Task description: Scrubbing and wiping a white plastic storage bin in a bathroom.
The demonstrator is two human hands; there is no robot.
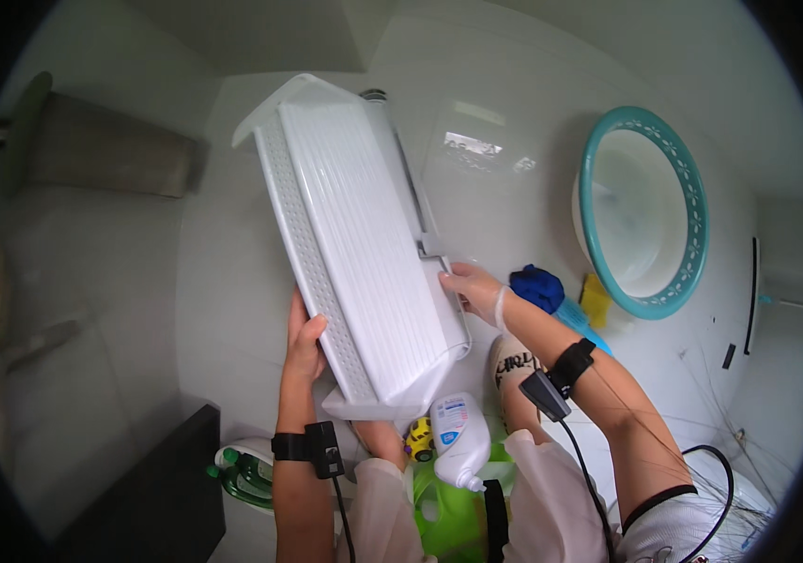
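Note:
A white plastic board [364,244] with a ribbed face, a dotted strip along its left side and raised ends is held up, tilted, in front of me. My left hand [305,340] grips its lower left edge, thumb on the near side and the other fingers mostly hidden behind. At the lower right edge my right hand [472,289] is closed on the board, its fingertips beside a bent metal wire [431,251] that runs along that side. A white bottle [460,436] with a label lies below the board, next to a small yellow toy car [419,437].
A white basin with a teal rim [697,216] stands at the right. Near it lie a dark blue cloth [536,285] and a yellow sponge [595,300]. Green bottles [247,480] sit at the lower left, beside a dark box [152,497]. Something bright green [448,521] is between my legs.

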